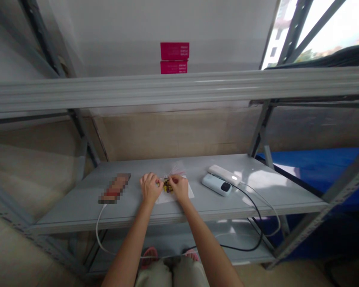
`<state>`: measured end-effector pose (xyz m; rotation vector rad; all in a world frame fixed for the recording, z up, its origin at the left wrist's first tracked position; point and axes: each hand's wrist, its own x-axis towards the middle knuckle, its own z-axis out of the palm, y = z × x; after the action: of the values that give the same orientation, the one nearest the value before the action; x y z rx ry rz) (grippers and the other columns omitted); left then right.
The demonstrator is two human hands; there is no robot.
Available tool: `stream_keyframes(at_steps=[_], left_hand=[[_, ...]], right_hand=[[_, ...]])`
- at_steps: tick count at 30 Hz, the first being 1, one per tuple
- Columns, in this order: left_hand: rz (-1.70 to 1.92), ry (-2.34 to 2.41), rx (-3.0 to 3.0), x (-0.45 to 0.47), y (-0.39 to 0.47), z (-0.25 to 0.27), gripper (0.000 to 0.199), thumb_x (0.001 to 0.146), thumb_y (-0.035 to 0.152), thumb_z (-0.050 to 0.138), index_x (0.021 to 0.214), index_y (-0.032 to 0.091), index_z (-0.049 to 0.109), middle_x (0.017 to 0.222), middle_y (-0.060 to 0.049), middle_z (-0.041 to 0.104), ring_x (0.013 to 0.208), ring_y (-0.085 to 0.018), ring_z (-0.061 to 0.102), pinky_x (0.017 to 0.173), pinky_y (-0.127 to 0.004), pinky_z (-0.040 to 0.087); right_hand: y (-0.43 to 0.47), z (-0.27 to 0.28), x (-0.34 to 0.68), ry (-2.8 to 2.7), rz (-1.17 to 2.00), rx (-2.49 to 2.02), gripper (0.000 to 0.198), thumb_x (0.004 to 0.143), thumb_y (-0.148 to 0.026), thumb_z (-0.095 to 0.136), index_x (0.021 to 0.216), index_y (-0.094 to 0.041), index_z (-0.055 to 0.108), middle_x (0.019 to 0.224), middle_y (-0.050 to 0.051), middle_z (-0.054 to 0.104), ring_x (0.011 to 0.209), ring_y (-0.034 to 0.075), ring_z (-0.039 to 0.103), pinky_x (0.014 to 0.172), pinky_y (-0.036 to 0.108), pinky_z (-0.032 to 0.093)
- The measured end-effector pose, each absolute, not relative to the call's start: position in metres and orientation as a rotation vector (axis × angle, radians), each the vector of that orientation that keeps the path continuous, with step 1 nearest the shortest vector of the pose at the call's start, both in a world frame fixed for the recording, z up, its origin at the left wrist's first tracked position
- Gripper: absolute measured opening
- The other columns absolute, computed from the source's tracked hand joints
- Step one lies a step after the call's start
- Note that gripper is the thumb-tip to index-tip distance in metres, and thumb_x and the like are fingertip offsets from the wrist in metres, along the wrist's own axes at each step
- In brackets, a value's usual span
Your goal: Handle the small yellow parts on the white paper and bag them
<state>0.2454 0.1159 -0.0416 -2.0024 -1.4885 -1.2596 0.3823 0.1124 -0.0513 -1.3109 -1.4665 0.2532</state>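
Note:
My left hand [151,186] rests at the left edge of a white sheet [163,198] on the grey shelf, its thumb and fingers pinched together. A tiny greenish spot shows at its fingertips, too small to name. My right hand [179,185] lies across the sheet, also with fingers closed in a pinch. Between the two hands sits a small cluster of yellow and dark pieces [168,186]; the right fingertips touch its edge. What each hand grips is too small to make out. Just behind the fingers lies a clear plastic bag [178,170].
Right of my hands are a pale blue power bank [216,185] and a white one [224,174], with cables looping over the shelf's front edge. A blurred-out phone [115,189] with a white cable lies left. A metal beam [179,91] crosses above; pink boxes [174,52] stand on it.

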Motion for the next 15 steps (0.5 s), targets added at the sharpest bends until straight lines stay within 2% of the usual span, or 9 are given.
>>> stream_keyframes(at_steps=[1,3,6,9,12,15], left_hand=[[-1.283,-1.467,-1.992,0.246,0.115,-0.041,0.004,0.07,0.018,0.052,0.074,0.018,0.052,0.088,-0.01,0.058,0.093,-0.027,0.051,0.082,-0.042,0.038],[-1.322,-1.366,-2.042,0.247,0.112,-0.039,0.028,0.067,0.015,0.053,0.095,0.015,0.05,0.116,-0.017,0.05,0.112,-0.031,0.043,0.092,-0.05,0.032],[-1.197,-1.102,-2.314,0.251,0.109,-0.036,0.051,0.068,0.01,0.047,0.119,0.012,0.036,0.134,-0.018,0.038,0.127,-0.027,0.032,0.104,-0.055,0.018],[-1.004,-0.974,-2.498,0.255,0.108,-0.035,0.054,0.073,0.018,0.05,0.124,0.014,0.033,0.13,-0.014,0.045,0.124,-0.024,0.038,0.108,-0.053,0.014],[-0.967,-1.044,-2.439,0.256,0.111,-0.037,0.051,0.076,0.028,0.053,0.122,0.015,0.038,0.121,-0.013,0.053,0.114,-0.024,0.047,0.107,-0.05,0.019],[-0.938,-1.089,-2.361,0.254,0.113,-0.04,0.042,0.082,0.029,0.049,0.12,0.015,0.042,0.116,-0.013,0.056,0.108,-0.023,0.051,0.104,-0.046,0.025]], right_hand=[[0.113,-0.051,0.383,-1.453,0.279,-1.302,0.025,0.079,-0.033,0.051,0.079,-0.017,0.071,0.074,0.006,0.071,0.064,0.016,0.063,0.062,0.024,0.045],[0.113,-0.051,0.383,-1.428,0.336,-1.288,0.026,0.078,-0.034,0.052,0.078,-0.017,0.071,0.073,0.006,0.071,0.063,0.016,0.063,0.061,0.023,0.045],[0.114,-0.051,0.385,-1.404,0.388,-1.265,0.025,0.076,-0.033,0.053,0.076,-0.016,0.071,0.072,0.005,0.071,0.062,0.016,0.063,0.06,0.024,0.045],[0.115,-0.052,0.387,-1.352,0.422,-1.236,0.025,0.076,-0.03,0.051,0.075,-0.015,0.071,0.071,0.005,0.07,0.063,0.017,0.063,0.062,0.024,0.046],[0.117,-0.053,0.387,-1.341,0.465,-1.21,0.025,0.075,-0.03,0.05,0.074,-0.015,0.071,0.071,0.005,0.071,0.065,0.017,0.063,0.063,0.024,0.047],[0.118,-0.054,0.387,-1.355,0.511,-1.197,0.024,0.074,-0.03,0.052,0.073,-0.015,0.071,0.07,0.005,0.07,0.064,0.016,0.063,0.061,0.024,0.047]])
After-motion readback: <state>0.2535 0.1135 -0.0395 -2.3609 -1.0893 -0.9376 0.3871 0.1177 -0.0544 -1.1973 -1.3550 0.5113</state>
